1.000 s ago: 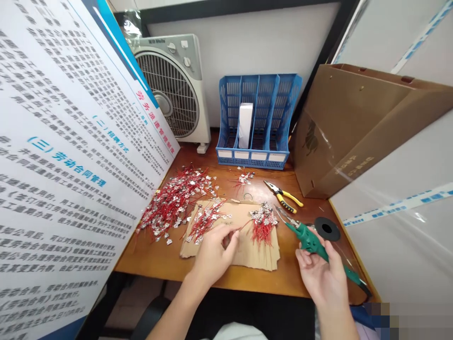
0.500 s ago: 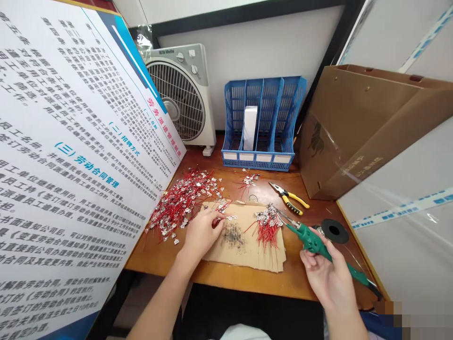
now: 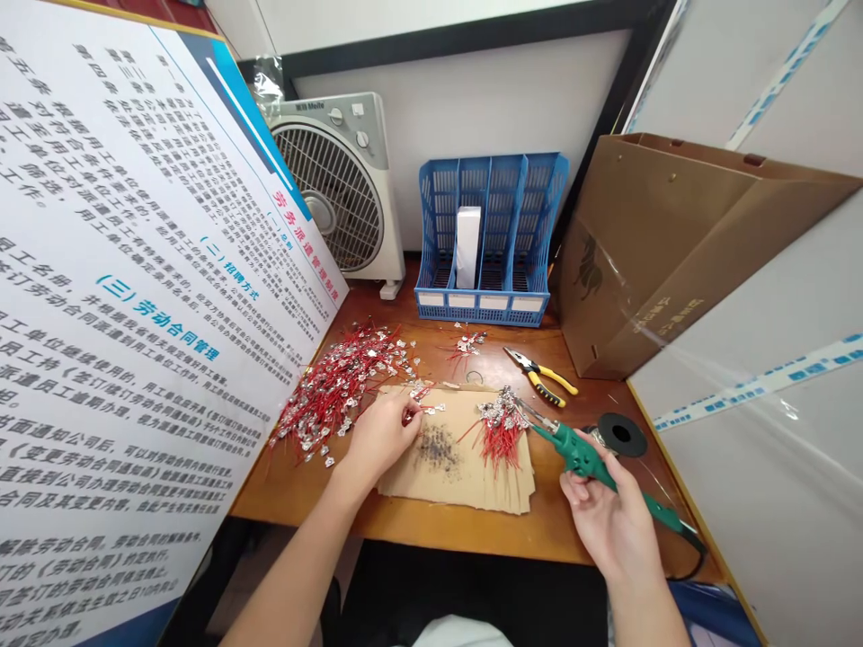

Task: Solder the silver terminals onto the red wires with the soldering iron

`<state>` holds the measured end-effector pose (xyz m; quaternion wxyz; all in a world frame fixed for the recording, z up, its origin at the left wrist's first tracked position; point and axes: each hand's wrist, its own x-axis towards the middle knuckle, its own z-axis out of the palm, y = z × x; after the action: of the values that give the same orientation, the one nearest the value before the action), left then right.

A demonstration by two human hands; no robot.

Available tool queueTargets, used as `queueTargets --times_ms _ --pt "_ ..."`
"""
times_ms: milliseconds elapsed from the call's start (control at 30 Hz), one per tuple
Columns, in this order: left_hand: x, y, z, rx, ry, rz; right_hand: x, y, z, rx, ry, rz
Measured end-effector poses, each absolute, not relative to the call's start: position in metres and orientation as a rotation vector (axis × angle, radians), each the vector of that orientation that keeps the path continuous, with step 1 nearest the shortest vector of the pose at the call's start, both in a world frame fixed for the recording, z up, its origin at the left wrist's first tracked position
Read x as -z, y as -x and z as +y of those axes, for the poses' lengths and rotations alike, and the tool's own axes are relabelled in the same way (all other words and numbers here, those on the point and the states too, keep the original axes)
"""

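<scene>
My left hand (image 3: 387, 429) is closed in a pinch over the left part of a cardboard sheet (image 3: 418, 485). A red wire with a small metal tab (image 3: 437, 409) shows at its fingertips, partly hidden by them. In my right hand (image 3: 610, 512) is a green soldering iron (image 3: 585, 456), gripped along its handle. Its metal tip points left, close to a bunch of red wires with metal tabs (image 3: 500, 431) on the cardboard's right side. Dark smudges (image 3: 438, 449) mark the cardboard between the hands. Whether the tip touches the bunch, I cannot tell.
A large pile of red wires (image 3: 337, 382) lies left, a small cluster (image 3: 467, 341) behind the cardboard. Yellow-handled pliers (image 3: 543, 376) and a black spool (image 3: 621, 435) sit at right. Behind stand a box fan (image 3: 337, 189), blue file rack (image 3: 482, 305) and brown paper bag (image 3: 647, 261).
The whole view has shifted slightly, so things appear a little further left. Both hands keep nearly the same places and grips over the table.
</scene>
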<state>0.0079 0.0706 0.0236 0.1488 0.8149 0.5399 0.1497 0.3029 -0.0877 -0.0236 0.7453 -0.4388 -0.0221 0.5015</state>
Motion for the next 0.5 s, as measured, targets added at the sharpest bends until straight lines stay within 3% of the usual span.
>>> queueTargets --times_ms 333,500 --pt "-0.039 -0.002 0.062 -0.553 -2.359 1.389 0.026 -0.304 -0.090 -1.097 0.934 -0.088" --pt "-0.042 -0.003 0.038 -0.336 -2.172 1.307 0.020 -0.302 -0.089 -1.096 0.957 -0.044"
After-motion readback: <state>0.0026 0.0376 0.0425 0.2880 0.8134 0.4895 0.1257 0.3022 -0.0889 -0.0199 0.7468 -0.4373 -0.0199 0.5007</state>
